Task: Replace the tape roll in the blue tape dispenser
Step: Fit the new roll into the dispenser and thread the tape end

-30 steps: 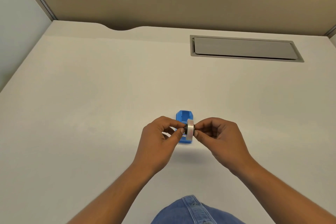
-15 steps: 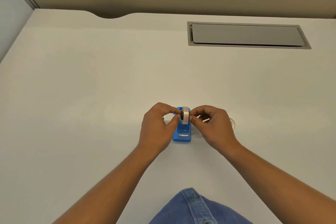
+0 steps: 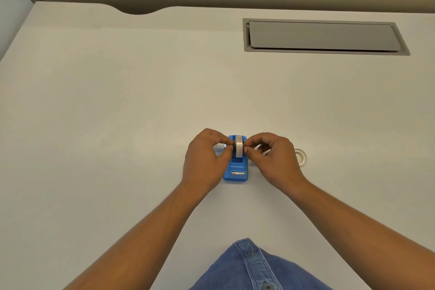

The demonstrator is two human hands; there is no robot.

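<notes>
Both hands meet over the blue tape dispenser (image 3: 235, 167), which sits flat on the pale worktop (image 3: 117, 125) with its cutter end toward the person. The left hand (image 3: 205, 158) and the right hand (image 3: 274, 158) each pinch one side of the tape roll (image 3: 239, 149), thumb and forefinger closed against its faces or the hub inside it, and the roll stands upright on edge right above the cradle at the far end of the dispenser. Whether it already rests in the slots cannot be told, since the fingers hide them. The step in hand looks like seating the roll, and doing it well means keeping the roll square to the body, lowering both sides evenly so the hub ends drop into their notches together, and leaving the loose end free to feed toward the cutter. A tilt to one side would likely jam it. A second roll (image 3: 301, 156) lies flat just beyond the right hand, probably the old one.
</notes>
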